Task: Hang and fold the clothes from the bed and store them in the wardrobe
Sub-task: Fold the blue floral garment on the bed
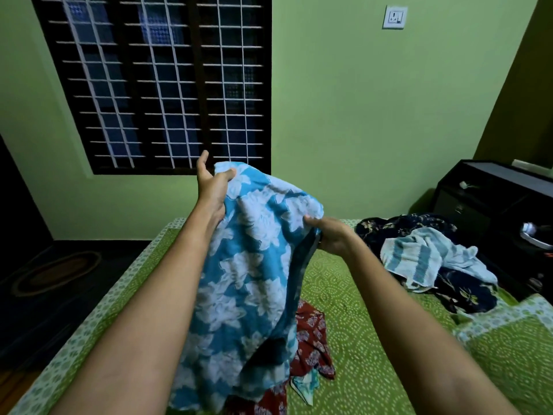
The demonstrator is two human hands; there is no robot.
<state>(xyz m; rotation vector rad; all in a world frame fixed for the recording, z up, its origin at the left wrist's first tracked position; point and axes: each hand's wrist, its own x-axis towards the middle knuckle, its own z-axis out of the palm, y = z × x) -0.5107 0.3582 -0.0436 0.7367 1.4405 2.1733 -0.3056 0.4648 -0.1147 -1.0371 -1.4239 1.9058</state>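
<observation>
Evidently I held the blue floral towel (254, 280) clear above the bed (374, 339), its top edge strung between my two hands and its long axis hanging straight down from the fingers toward the red garment (311, 333) below. My left hand (213, 190) sat higher, its thumb pinching one corner with one finger sticking up free, though the cloth probably hid the rest. My right hand (333, 238), lower and nearer me, was curled tight on the opposite edge.
</observation>
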